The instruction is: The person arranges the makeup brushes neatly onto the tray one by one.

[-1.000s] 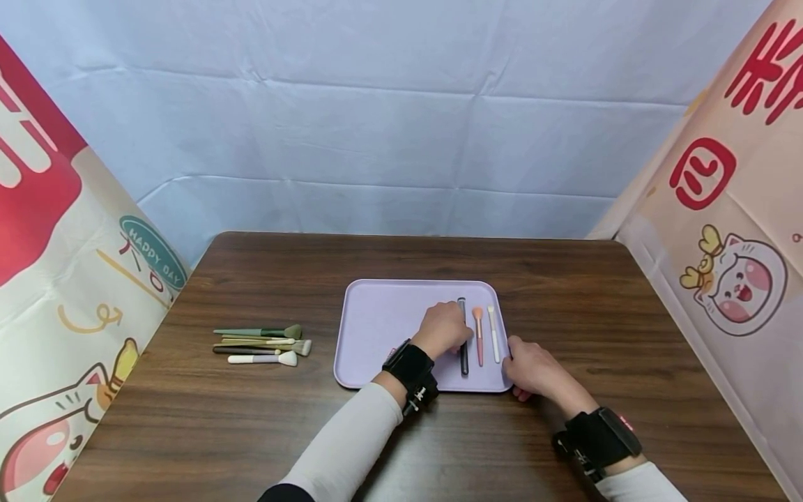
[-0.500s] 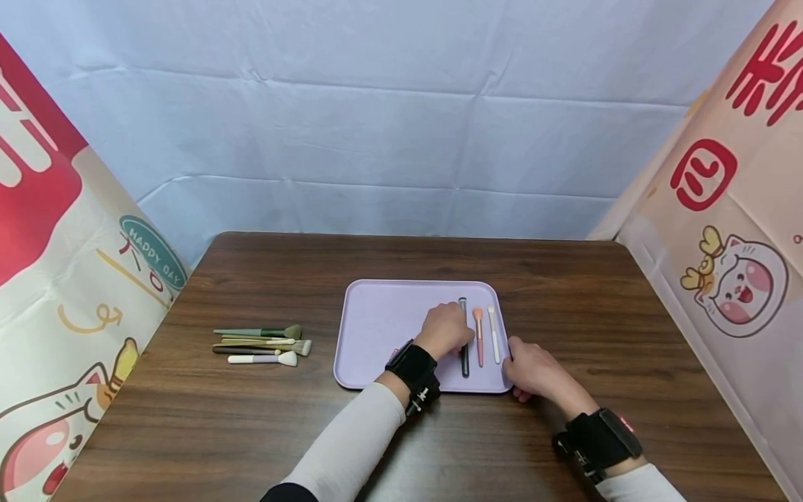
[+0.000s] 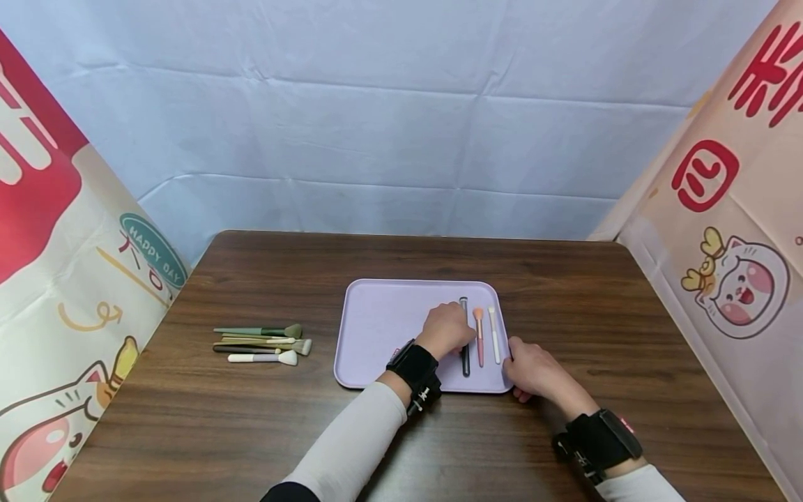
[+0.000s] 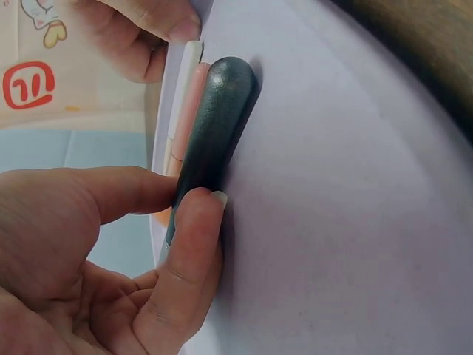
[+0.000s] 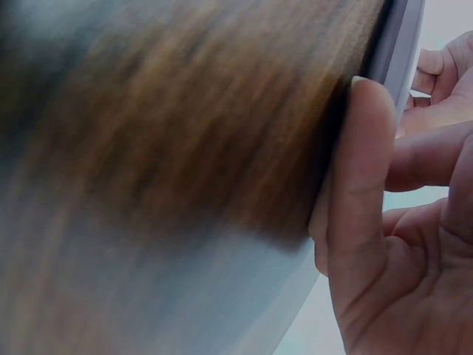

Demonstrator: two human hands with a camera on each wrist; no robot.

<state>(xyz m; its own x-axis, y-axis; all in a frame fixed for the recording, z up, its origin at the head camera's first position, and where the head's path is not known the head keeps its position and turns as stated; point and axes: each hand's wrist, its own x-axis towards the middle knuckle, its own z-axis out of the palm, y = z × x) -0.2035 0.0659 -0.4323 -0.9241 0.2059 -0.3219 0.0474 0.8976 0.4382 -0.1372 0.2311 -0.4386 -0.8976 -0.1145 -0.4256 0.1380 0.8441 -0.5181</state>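
Note:
My left hand pinches a dark makeup brush between thumb and fingers, low over the lilac tray. To the right of that brush, a pink-handled makeup brush and a white makeup brush lie side by side on the tray, roughly parallel to it. At the tray's right edge, my right hand holds the rim, its thumb and fingers on either side in the right wrist view. The dark brush's middle is hidden behind my left hand in the head view.
Left of the tray, several makeup brushes lie in a loose pile on the brown wooden table. A pale blue cloth hangs behind the table, and printed cloths stand at both sides.
My left hand has shifted very slightly to the right with the dark brush. My right hand stays at the tray's edge.

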